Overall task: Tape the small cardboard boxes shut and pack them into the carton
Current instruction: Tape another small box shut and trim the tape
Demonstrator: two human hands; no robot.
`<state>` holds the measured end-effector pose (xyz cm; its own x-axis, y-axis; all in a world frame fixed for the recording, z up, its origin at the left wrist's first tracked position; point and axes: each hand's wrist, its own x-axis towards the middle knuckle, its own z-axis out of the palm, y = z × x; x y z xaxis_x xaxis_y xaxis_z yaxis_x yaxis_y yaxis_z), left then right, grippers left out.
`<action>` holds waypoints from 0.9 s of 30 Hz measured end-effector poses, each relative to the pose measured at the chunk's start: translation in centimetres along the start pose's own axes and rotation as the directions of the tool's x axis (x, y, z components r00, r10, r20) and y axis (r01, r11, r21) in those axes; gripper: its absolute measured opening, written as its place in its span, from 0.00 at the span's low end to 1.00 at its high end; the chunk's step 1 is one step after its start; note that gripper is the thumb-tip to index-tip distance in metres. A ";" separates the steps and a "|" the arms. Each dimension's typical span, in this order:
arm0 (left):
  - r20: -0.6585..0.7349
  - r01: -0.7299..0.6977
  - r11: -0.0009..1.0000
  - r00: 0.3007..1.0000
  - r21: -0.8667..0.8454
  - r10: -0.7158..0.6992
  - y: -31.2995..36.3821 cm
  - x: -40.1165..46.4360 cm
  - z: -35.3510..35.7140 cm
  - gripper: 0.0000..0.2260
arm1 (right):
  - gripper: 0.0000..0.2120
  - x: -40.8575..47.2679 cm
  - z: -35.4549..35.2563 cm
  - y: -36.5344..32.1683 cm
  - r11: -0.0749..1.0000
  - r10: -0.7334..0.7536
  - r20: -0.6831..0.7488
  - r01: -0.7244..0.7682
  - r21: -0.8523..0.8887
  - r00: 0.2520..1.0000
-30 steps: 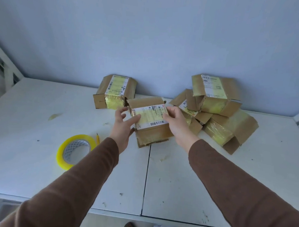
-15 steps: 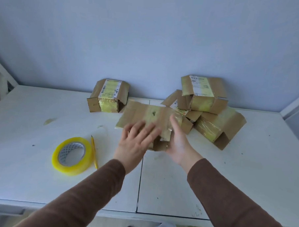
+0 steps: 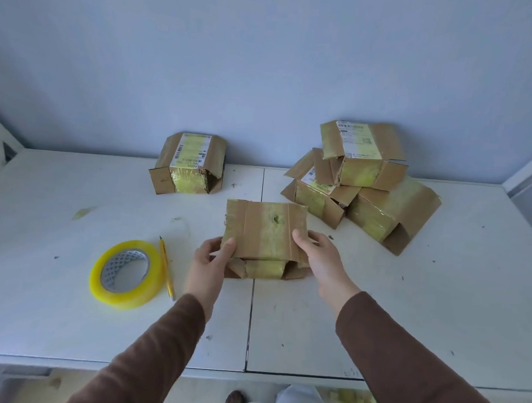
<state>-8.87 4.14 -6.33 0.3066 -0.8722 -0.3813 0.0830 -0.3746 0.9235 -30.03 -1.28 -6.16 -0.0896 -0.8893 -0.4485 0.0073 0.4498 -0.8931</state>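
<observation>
Head view: the box (image 3: 265, 228), label-up a second ago, now lies flipped on the table (image 3: 406, 314). Left hand (image 3: 208, 264) and right hand (image 3: 320, 258) grip its near corners. Tape (image 3: 127, 274) lies left of the grip; the near flaps seem loose, so taping is probably next.

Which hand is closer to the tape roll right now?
Left. The left hand grips the box at its left edge, just right of the tape roll; the right hand holds the box's far side.

Soft, cool, even daylight, faint shadows, wide-angle bending at edges, perhaps slight softness.
</observation>
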 end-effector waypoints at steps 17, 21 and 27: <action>0.309 0.037 0.998 0.951 -0.055 -0.018 2.2 2.8 0.4 0.28 | 0.23 0.6 1.0 0.2 0.963 -0.011 0.196 -0.042 0.265 0.980; 0.241 0.068 0.995 0.969 -0.072 -0.049 2.1 2.7 0.9 0.11 | 0.19 1.4 1.0 -0.2 0.931 0.028 0.303 -0.135 0.339 0.953; 0.083 -0.001 0.999 0.997 -0.042 0.004 0.3 3.2 2.6 0.16 | 0.35 1.1 2.7 0.7 0.984 -0.050 0.069 0.037 0.175 0.996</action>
<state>-10.29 0.41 -7.44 0.2270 -0.8969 -0.3796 0.1225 -0.3604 0.9247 -27.46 -2.18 -7.33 -0.0213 -0.9143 -0.4045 0.1780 0.3946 -0.9014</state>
